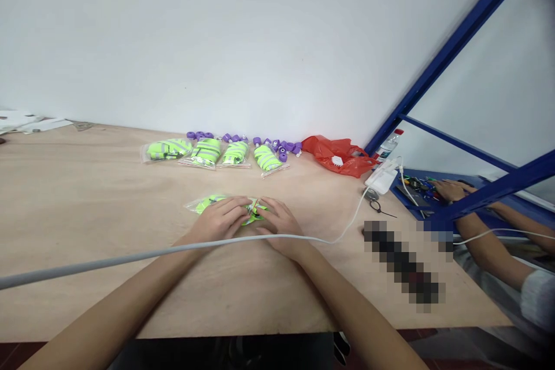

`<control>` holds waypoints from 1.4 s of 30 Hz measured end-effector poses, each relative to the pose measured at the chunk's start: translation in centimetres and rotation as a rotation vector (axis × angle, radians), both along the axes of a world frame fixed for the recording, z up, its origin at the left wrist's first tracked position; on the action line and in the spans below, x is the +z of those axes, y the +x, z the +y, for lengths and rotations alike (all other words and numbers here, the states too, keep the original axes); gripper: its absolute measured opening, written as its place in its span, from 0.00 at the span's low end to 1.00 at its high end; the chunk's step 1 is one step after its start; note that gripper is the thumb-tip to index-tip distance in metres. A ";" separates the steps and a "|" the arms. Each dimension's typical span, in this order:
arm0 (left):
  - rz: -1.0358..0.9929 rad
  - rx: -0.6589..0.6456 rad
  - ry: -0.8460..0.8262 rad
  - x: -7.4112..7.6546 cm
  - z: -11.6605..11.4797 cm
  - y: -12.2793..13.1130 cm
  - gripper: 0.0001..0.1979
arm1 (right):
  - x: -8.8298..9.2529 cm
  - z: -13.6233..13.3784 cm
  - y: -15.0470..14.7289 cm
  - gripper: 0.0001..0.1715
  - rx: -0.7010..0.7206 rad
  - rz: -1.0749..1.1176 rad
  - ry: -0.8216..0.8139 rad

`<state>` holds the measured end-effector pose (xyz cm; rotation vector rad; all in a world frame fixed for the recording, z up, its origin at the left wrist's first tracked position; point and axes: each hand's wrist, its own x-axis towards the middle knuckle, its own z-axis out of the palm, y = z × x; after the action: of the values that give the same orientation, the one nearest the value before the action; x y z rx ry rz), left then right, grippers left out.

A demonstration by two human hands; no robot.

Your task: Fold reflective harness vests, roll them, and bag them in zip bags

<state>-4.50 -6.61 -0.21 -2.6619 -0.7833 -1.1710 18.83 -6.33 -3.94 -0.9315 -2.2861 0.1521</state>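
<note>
In front of me on the table lies a clear zip bag (pixel 206 203) with folded neon yellow-green fabric and grey reflective strips inside. My left hand (pixel 221 219) rests over its middle, fingers curled down onto the plastic. At the bag's right end, my right hand (pixel 281 224) pinches the edge near a thin red line. Both hands partly cover the bag. Behind them stand several similar filled bags in a row, among them a flat one (pixel 169 150) at the left and a tilted one (pixel 267 159) at the right.
Purple capped pieces (pixel 284 147) line the wall beside a red plastic bag (pixel 333 153). A bottle (pixel 390 144) and a white charger (pixel 381 178) stand right. A white cable (pixel 173 248) crosses before my forearms. Beyond a blue frame (pixel 451 49), another person's hands (pixel 451 189) work.
</note>
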 end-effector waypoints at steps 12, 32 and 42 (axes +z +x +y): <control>-0.234 -0.136 -0.205 1.8 -2.3 1.8 0.06 | 1.3 -1.1 -0.2 0.12 0.049 0.169 0.033; -0.236 0.093 -0.254 2.2 -2.6 2.4 0.04 | 1.5 -1.4 -1.2 0.16 0.093 0.394 -0.151; -0.105 0.057 -0.479 2.3 -1.5 0.9 0.10 | 1.0 -1.8 -0.9 0.03 0.031 0.424 -0.237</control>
<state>-3.59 -8.11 2.12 -2.9326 -1.2934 -1.2485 17.94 -8.09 -2.90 -0.8818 -1.9142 0.5878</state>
